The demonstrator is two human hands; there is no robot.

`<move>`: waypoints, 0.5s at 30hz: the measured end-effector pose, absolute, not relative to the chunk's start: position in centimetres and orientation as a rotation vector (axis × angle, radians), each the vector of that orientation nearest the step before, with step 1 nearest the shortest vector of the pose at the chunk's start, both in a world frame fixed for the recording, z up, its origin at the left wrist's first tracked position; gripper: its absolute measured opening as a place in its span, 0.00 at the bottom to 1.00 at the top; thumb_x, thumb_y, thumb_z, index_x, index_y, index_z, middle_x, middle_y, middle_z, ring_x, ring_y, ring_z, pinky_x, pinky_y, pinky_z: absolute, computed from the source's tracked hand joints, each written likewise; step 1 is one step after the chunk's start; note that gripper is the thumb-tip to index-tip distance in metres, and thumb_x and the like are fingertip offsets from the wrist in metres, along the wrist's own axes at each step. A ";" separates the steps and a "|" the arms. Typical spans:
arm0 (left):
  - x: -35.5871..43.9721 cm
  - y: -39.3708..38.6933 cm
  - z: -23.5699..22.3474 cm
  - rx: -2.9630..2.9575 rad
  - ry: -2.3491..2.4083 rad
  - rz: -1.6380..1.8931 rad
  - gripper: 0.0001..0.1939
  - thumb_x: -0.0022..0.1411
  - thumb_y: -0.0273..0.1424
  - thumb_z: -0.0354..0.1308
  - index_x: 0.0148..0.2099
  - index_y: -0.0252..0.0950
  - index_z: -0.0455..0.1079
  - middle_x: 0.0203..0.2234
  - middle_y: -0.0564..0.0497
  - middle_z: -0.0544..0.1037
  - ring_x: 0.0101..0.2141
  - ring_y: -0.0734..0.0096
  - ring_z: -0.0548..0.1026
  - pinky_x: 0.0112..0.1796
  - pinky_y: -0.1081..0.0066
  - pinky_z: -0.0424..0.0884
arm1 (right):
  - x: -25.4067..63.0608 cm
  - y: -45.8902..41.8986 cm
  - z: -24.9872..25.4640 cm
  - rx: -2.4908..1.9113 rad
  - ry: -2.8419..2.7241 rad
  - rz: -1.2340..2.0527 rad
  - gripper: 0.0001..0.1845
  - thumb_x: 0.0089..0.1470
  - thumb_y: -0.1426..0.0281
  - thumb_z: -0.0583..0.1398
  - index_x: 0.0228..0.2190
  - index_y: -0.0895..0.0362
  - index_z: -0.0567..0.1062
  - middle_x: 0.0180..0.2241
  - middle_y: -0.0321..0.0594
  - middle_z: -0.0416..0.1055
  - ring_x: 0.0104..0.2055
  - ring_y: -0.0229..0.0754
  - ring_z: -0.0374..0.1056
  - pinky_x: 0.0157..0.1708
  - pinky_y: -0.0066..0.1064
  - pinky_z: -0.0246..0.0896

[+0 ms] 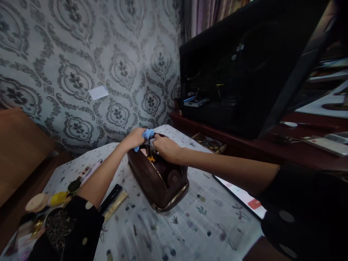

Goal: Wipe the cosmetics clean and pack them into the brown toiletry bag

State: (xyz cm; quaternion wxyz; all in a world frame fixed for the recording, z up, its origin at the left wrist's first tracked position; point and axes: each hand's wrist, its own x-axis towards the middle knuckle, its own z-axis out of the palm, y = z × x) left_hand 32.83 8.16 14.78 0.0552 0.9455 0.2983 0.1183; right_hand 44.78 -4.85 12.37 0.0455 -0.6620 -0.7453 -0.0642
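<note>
A dark brown zippered bag (146,177) rests on the patterned white cloth, its top unzipped and gaping. Inside it I make out a yellow-orange item (151,158), a pale pink round piece (144,152) and a dark round object (174,178). At the bag's far end, my left hand (135,139) is closed around a bunched light blue cloth (148,134). Close beside it, my right hand (168,149) reaches over the opening with curled fingers. Its fingertips are partly hidden at the bag's rim, so what they grip cannot be made out.
Cosmetics lie on the left, among them a black tube (110,198), a cream-coloured tube (116,206) and a yellow-capped item (58,198). A tablet (239,195) lies partly under my right forearm. A large black screen (244,72) stands on the dark red desk (288,150).
</note>
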 end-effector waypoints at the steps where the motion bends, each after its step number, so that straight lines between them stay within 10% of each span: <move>1: 32.6 8.1 14.9 2.861 0.918 0.393 0.08 0.48 0.20 0.53 0.30 0.37 0.70 0.23 0.54 0.74 0.29 0.67 0.72 0.30 0.73 0.62 | 44.8 -4.8 12.3 -2.023 -2.278 -0.195 0.18 0.63 0.80 0.50 0.47 0.64 0.75 0.49 0.56 0.70 0.49 0.52 0.73 0.45 0.36 0.69; 15: 28.5 3.6 15.0 2.767 0.991 0.651 0.05 0.54 0.29 0.57 0.34 0.35 0.73 0.29 0.53 0.78 0.32 0.66 0.73 0.36 0.72 0.65 | 44.7 -5.1 12.6 -1.948 -2.295 -0.204 0.18 0.60 0.82 0.52 0.50 0.69 0.73 0.49 0.58 0.71 0.50 0.52 0.73 0.46 0.34 0.67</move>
